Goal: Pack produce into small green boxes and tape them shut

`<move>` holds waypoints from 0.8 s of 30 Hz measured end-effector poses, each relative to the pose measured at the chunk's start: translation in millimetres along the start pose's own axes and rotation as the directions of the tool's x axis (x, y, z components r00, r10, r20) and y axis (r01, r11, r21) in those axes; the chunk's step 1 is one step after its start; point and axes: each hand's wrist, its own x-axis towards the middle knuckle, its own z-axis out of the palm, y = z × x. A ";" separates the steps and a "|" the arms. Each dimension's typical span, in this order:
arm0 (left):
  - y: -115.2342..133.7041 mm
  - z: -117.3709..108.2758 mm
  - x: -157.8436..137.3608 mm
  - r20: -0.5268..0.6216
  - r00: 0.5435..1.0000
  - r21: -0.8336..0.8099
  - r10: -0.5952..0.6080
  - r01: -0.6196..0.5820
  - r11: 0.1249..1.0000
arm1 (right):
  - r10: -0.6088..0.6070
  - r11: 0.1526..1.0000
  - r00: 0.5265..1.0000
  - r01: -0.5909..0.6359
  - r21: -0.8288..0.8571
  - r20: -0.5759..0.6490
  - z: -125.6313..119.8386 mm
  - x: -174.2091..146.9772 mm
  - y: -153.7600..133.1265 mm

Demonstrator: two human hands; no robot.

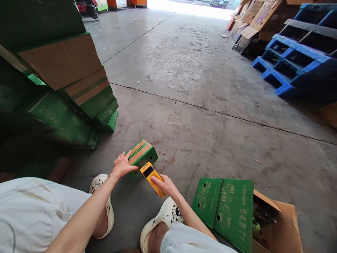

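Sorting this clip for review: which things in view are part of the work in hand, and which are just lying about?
In hand:
- small green box on the floor, left hand resting on it
- yellow device, held by the right hand against that box

Lying about:
- open green carton beside the right leg
- stack of flattened green cartons on the left
- blue pallets
- cardboard pile far right

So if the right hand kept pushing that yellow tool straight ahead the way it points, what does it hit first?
Most likely the small green box: the yellow tool in the right hand already has its tip at the box's near edge, beside the left hand resting on it. Actual contact is unclear.
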 end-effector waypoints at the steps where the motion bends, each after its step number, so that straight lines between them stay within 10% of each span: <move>1: -5.7 -5.0 7.6 0.014 1.000 -0.046 -0.009 0.010 0.999 | -0.029 0.998 0.999 0.030 -0.049 0.013 2.1 7.8 -8.1; 9: -32.3 0.5 14.8 -0.376 0.908 -0.028 0.185 -0.210 0.977 | -0.003 0.992 0.986 -0.018 0.122 0.168 29.4 60.8 -65.1; 24: -2.0 25.1 0.6 -0.242 0.965 0.281 0.105 -0.034 0.959 | 0.248 0.960 0.938 -0.271 0.065 0.243 17.4 61.8 -134.6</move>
